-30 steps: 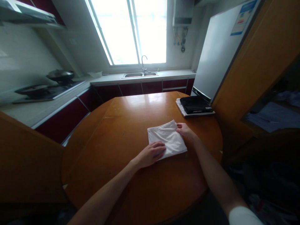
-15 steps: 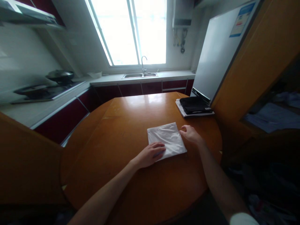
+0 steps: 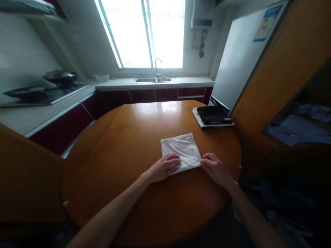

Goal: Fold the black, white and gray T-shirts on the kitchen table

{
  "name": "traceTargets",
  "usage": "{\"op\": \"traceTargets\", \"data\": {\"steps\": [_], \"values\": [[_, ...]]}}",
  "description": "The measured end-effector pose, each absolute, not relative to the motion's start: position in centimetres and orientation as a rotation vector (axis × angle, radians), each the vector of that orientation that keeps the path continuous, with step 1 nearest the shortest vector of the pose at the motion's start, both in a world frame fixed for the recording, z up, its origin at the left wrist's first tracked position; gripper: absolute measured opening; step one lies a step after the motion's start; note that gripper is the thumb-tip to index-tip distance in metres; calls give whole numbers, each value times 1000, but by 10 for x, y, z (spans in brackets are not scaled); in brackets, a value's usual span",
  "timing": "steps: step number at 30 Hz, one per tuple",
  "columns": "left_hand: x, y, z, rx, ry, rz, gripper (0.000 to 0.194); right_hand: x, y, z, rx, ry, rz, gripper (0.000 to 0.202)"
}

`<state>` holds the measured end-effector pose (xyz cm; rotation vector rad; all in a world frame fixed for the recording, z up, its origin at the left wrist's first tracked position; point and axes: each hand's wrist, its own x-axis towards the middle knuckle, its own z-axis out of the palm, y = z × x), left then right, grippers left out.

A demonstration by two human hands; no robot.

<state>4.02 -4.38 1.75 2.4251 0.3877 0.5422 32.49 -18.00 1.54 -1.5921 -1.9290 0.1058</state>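
Note:
A folded white cloth (image 3: 182, 148), roughly square with soft wrinkles, lies flat on the wooden table. My left hand (image 3: 165, 167) rests on its near left part, fingers stretched out and lying over the fabric. At the near right corner, my right hand (image 3: 213, 167) has thumb and fingers pinched together on the cloth's edge. The exact grip of the fingertips is small and partly hidden.
The rounded wooden table (image 3: 121, 151) spans the middle. A black folded item (image 3: 214, 114) lies on white folded fabric at its far right, near the refrigerator (image 3: 238, 58). Behind are a sink (image 3: 146, 80) and a stove with pans (image 3: 60, 76).
My right hand has moved nearer along the cloth's right side to its near corner and closed there. My left hand stays on the cloth. The view has shifted slightly.

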Motion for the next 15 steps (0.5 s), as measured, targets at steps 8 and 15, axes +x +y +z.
{"op": "traceTargets", "data": {"steps": [8,15], "values": [[40,-46,24,2439,348,563,34,335,-171,37,-1486,-2043,-18,25],[40,-46,23,2542,370,536,32,333,-174,32,-1575,-2124,73,13]]}}
